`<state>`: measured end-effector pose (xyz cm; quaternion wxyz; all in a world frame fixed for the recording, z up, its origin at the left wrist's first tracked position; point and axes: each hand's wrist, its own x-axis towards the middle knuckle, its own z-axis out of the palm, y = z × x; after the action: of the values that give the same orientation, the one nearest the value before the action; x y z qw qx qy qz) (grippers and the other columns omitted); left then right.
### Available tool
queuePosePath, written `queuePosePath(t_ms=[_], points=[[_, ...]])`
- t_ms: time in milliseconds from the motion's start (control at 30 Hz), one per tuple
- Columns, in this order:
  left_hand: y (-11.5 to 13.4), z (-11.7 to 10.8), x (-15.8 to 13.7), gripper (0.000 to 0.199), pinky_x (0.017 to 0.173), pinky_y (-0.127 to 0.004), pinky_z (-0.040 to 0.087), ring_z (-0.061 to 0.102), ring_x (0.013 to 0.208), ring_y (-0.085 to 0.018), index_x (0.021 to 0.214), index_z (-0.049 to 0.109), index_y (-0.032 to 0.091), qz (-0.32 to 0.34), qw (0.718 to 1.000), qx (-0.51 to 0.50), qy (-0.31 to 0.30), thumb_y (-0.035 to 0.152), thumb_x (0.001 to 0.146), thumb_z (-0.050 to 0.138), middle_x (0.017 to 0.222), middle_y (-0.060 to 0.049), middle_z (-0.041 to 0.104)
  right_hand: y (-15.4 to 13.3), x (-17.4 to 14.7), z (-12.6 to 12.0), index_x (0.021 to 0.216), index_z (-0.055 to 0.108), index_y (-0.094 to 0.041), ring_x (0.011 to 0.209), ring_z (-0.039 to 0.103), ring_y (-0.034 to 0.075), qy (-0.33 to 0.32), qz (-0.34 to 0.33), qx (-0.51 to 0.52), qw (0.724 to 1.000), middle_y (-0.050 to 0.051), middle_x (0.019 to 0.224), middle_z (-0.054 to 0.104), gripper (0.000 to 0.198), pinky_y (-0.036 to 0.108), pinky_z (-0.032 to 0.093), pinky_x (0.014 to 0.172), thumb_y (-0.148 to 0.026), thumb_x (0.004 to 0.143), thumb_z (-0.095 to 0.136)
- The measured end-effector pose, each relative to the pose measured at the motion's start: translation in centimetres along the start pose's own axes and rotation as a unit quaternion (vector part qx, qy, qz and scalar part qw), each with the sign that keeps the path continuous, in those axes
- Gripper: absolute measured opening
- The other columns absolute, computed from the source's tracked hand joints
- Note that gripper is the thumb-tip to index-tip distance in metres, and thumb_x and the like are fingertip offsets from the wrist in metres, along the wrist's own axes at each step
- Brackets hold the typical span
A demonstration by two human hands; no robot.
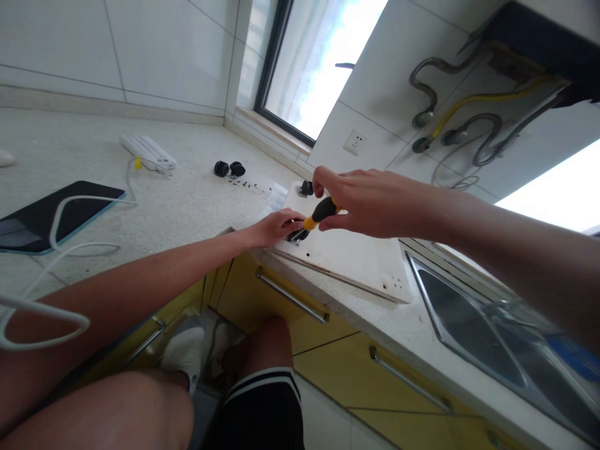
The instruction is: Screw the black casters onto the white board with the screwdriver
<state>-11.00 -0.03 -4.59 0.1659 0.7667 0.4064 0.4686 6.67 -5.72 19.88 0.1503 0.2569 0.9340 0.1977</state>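
Observation:
My right hand (359, 200) is closed around the handle of a yellow-and-black screwdriver (323, 209), which slants down to the left. Its shaft meets the metal plate of a black caster wheel (300, 235) at the near left corner of a white board (356, 259). With closed fingers my left hand (276, 228) steadies this caster against the board, partly covering it. A second black caster (307, 187) stands at the board's far left corner, beside my right fingertips. Small holes show along the near edge and right corner of the board.
Two loose black casters (229, 169) and several small screws (253, 185) lie on the countertop (187, 200). Further left are a white power bank (147, 152), a white cable (56, 225) and a dark tablet (60, 212). A steel sink (469, 325) lies right of the board.

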Motion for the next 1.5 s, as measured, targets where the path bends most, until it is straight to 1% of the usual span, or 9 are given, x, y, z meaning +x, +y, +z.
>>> queuePosePath(t_ms=[100, 200, 367, 567, 767, 900, 1100, 1300, 1500], points=[[-0.2, 0.2, 0.0, 0.035, 0.094, -0.039, 0.056, 0.071, 0.103, -0.025, 0.118, 0.078, 0.017, -0.004, 1.0, 0.001, 0.005, 0.041, 0.109, 0.055, 0.111, -0.012, 0.079, 0.0, 0.2, -0.1, 0.122, 0.067, -0.022, 0.091, 0.072, 0.032, 0.018, 0.038, -0.051, 0.998, 0.015, 0.099, 0.078, 0.042, 0.038, 0.038, 0.065, -0.059, 0.106, 0.055], [-0.2, 0.3, -0.1, 0.034, 0.092, -0.038, 0.056, 0.071, 0.099, -0.024, 0.12, 0.078, 0.018, -0.011, 1.0, 0.003, 0.009, 0.042, 0.109, 0.056, 0.111, -0.012, 0.078, -0.1, 0.4, 0.2, 0.111, 0.072, -0.02, 0.086, 0.072, 0.036, 0.033, 0.111, -0.104, 0.988, 0.018, 0.088, 0.075, 0.067, 0.039, 0.037, 0.064, -0.069, 0.111, 0.027], [0.0, 0.2, -0.1, 0.032, 0.095, -0.039, 0.056, 0.071, 0.103, -0.024, 0.12, 0.078, 0.018, -0.01, 1.0, 0.003, 0.01, 0.039, 0.109, 0.056, 0.11, -0.011, 0.078, 0.2, -0.1, 0.1, 0.138, 0.057, -0.022, 0.093, 0.072, 0.031, -0.006, 0.004, 0.003, 1.0, 0.015, 0.113, 0.08, 0.052, 0.037, 0.04, 0.068, -0.061, 0.104, 0.06], [-0.1, 0.2, -0.1, 0.031, 0.09, -0.037, 0.056, 0.07, 0.097, -0.023, 0.114, 0.078, 0.018, -0.007, 1.0, 0.004, 0.01, 0.038, 0.109, 0.055, 0.108, -0.011, 0.077, -0.5, 0.2, 0.7, 0.119, 0.069, -0.02, 0.087, 0.073, 0.033, 0.06, 0.109, -0.095, 0.988, 0.019, 0.097, 0.079, 0.069, 0.038, 0.036, 0.066, -0.073, 0.11, 0.027], [-0.2, 0.3, -0.2, 0.032, 0.089, -0.037, 0.056, 0.07, 0.095, -0.023, 0.116, 0.078, 0.019, -0.005, 1.0, 0.006, 0.008, 0.04, 0.11, 0.055, 0.105, -0.01, 0.076, -0.2, -0.1, 0.3, 0.129, 0.062, -0.021, 0.086, 0.072, 0.029, 0.016, 0.01, -0.033, 0.999, 0.014, 0.108, 0.08, 0.043, 0.036, 0.034, 0.061, -0.058, 0.109, 0.052], [-0.2, 0.2, -0.1, 0.032, 0.092, -0.039, 0.056, 0.071, 0.1, -0.024, 0.118, 0.078, 0.019, -0.005, 1.0, 0.007, 0.007, 0.04, 0.109, 0.055, 0.11, -0.012, 0.077, -0.3, 0.2, 0.7, 0.106, 0.074, -0.02, 0.082, 0.071, 0.032, 0.053, 0.114, -0.099, 0.987, 0.019, 0.091, 0.077, 0.076, 0.037, 0.031, 0.062, -0.075, 0.11, 0.021], [-0.2, 0.1, -0.2, 0.036, 0.093, -0.038, 0.056, 0.071, 0.102, -0.025, 0.121, 0.078, 0.018, -0.007, 1.0, 0.008, 0.002, 0.044, 0.111, 0.054, 0.112, -0.012, 0.077, 0.7, -0.3, 0.1, 0.133, 0.062, -0.028, 0.089, 0.07, 0.026, 0.008, -0.015, 0.018, 1.0, 0.009, 0.109, 0.081, 0.037, 0.035, 0.036, 0.066, -0.055, 0.107, 0.059], [-0.2, 0.2, -0.1, 0.033, 0.096, -0.039, 0.055, 0.07, 0.106, -0.026, 0.12, 0.077, 0.016, -0.009, 1.0, 0.011, 0.001, 0.039, 0.11, 0.054, 0.114, -0.013, 0.077, -0.5, 0.2, 1.2, 0.115, 0.074, -0.02, 0.083, 0.069, 0.033, 0.059, 0.122, -0.076, 0.988, 0.018, 0.088, 0.076, 0.073, 0.037, 0.029, 0.064, -0.073, 0.11, 0.026], [0.0, 0.1, -0.3, 0.031, 0.095, -0.037, 0.055, 0.069, 0.103, -0.024, 0.12, 0.077, 0.016, -0.015, 1.0, 0.007, -0.003, 0.034, 0.109, 0.054, 0.111, -0.012, 0.076, 0.6, -0.6, 0.4, 0.129, 0.068, -0.028, 0.085, 0.069, 0.026, 0.066, 0.012, 0.018, 0.998, 0.008, 0.099, 0.08, 0.036, 0.037, 0.037, 0.068, -0.055, 0.108, 0.057]])
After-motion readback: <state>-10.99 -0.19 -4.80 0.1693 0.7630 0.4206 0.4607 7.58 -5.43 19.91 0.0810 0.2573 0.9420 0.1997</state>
